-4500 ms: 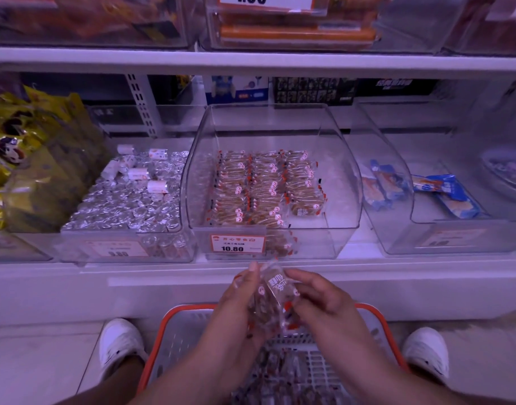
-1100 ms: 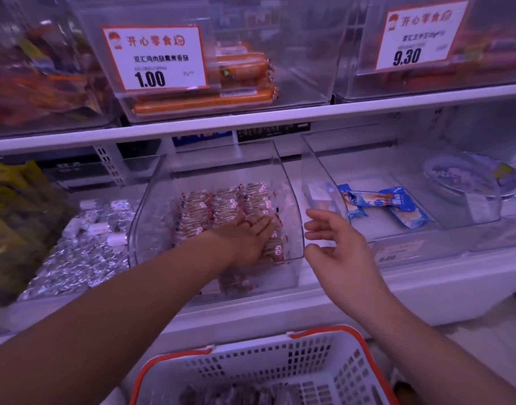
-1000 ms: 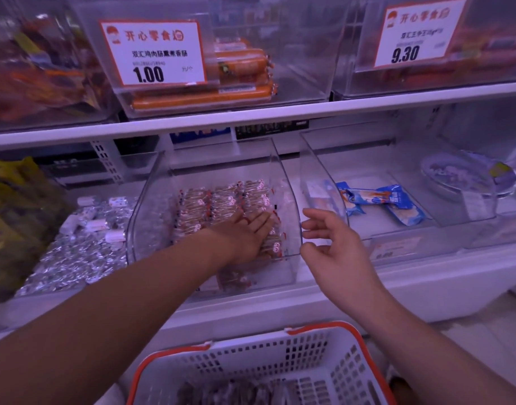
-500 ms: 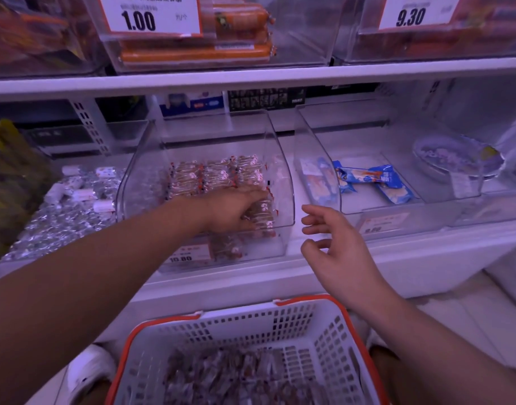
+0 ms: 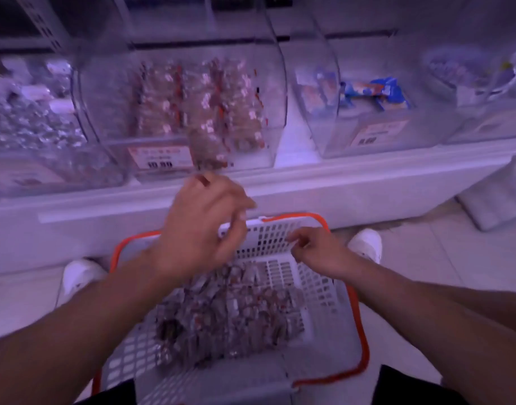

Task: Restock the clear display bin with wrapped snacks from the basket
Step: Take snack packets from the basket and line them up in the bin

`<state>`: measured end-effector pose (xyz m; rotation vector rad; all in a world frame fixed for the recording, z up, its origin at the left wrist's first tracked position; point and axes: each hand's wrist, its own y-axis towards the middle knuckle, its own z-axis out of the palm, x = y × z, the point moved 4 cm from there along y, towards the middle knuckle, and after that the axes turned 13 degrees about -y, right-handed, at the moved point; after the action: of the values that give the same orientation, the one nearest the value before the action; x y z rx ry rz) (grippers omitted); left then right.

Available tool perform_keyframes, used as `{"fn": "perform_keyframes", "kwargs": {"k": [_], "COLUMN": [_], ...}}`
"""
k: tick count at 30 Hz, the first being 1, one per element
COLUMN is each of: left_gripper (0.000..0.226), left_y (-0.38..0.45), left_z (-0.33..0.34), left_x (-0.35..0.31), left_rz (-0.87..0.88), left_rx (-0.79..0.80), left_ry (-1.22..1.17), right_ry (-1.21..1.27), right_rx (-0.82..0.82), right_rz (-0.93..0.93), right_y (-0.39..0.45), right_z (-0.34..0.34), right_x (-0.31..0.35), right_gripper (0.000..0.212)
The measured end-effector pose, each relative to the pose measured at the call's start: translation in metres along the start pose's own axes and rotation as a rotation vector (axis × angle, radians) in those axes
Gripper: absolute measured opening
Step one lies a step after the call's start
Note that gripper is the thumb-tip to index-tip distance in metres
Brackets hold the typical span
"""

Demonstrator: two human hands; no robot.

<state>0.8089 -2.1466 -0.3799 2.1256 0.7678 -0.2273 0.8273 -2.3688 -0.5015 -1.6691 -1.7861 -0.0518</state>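
The left hand (image 5: 201, 226) hangs over the far end of the basket (image 5: 350, 314), fingers loosely curled and pointing down, holding nothing that I can make out through the blur. The right hand (image 5: 315, 252) is lower, inside the basket near its far right corner, fingers bent and relaxed, also empty as far as the blur lets me see. Beneath them the wrapped snacks (image 5: 227, 311) lie heaped in the basket: small clear packets with brownish contents and bits of red and white print. The basket is a pale perforated one with an orange rim, sitting on the floor between two white shoes (image 5: 365, 244). Beyond it, on the shelf (image 5: 367, 185), stands the clear display bin (image 5: 280, 92), its front wall low and its top open, with rows of the same packets filling the left and middle and a bare strip along its right side. A price label (image 5: 160, 157) is stuck on its front. To the right a neighbouring bin (image 5: 332, 133) holds blue packets (image 5: 376, 90); to the left are silver-wrapped sweets (image 5: 31, 124).
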Motion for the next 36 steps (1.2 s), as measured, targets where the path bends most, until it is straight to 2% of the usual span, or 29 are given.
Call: {"fn": "perform_keyframes", "kwargs": {"k": [2, 3, 5, 7, 8, 9, 11, 12, 14, 17, 20, 24, 28, 32, 33, 36], "left_gripper": [0.016, 0.019, 0.034, 0.045, 0.045, 0.043, 0.039, 0.039, 0.045, 0.062, 0.064, 0.061, 0.043, 0.041, 0.036, 0.016], "left_y": [-0.054, -0.083, -0.14, -0.193, -0.214, -0.231, -0.261, -0.272, -0.289, -0.298, -0.299, -0.293, -0.281, -0.282, -0.282, -0.262], "left_z": [0.054, 0.081, 0.123, 0.149, 0.158, 0.167, 0.184, 0.193, 0.21, 0.232, 0.245, 0.255, 0.263, 0.258, 0.253, 0.226], "left_x": [0.002, 0.007, 0.024, 0.039, 0.045, 0.048, 0.048, 0.047, 0.043, 0.041, 0.043, 0.041, 0.035, 0.032, 0.034, 0.048], "left_rz": [-0.053, -0.143, -0.4, -0.717, -0.871, -0.994, -1.144, -1.184, -1.29, -1.449, -1.596, -1.585, -1.451, -1.307, -1.313, -1.533], "left_rx": [0.339, 0.53, 0.848, 0.973, 0.958, 0.935, 0.93, 0.923, 0.825, 0.708, 0.629, 0.723, 0.844, 0.855, 0.796, 0.384], "left_ry": [0.016, 0.029, 0.071, -0.005, -0.075, -0.12, -0.181, -0.225, -0.32, -0.344, -0.323, -0.185, 0.037, -0.006, -0.089, -0.602], "right_ry": [-0.128, -0.219, -0.33, -0.322, -0.305, -0.239, -0.171, -0.158, -0.317, -0.167, -0.093, 0.039, 0.165, 0.271, 0.346, 0.544], "right_rx": [0.311, 0.396, 0.453, 0.547, 0.611, 0.596, 0.64, 0.615, 0.482, 0.326, 0.24, 0.237, 0.346, 0.346, 0.325, 0.316], "right_rz": [0.162, 0.185, 0.228, 0.244, 0.174, 0.111, 0.173, 0.297, 0.33, 0.375, 0.395, 0.556, 0.516, 0.52, 0.534, 0.556], "right_y": [-0.005, -0.005, -0.004, -0.007, -0.006, -0.002, -0.005, -0.007, -0.005, -0.004, -0.004, -0.002, 0.002, 0.005, 0.006, 0.014], "right_z": [0.047, 0.068, 0.105, 0.136, 0.155, 0.176, 0.207, 0.22, 0.235, 0.251, 0.258, 0.26, 0.253, 0.231, 0.224, 0.186], "right_x": [-0.04, -0.056, -0.077, -0.078, -0.076, -0.077, -0.079, -0.083, -0.089, -0.084, -0.084, -0.1, -0.106, -0.115, -0.115, -0.1], "right_gripper": [0.028, 0.031, 0.033, 0.029, 0.026, 0.032, 0.034, 0.036, 0.042, 0.053, 0.063, 0.059, 0.048, 0.041, 0.04, 0.043]}}
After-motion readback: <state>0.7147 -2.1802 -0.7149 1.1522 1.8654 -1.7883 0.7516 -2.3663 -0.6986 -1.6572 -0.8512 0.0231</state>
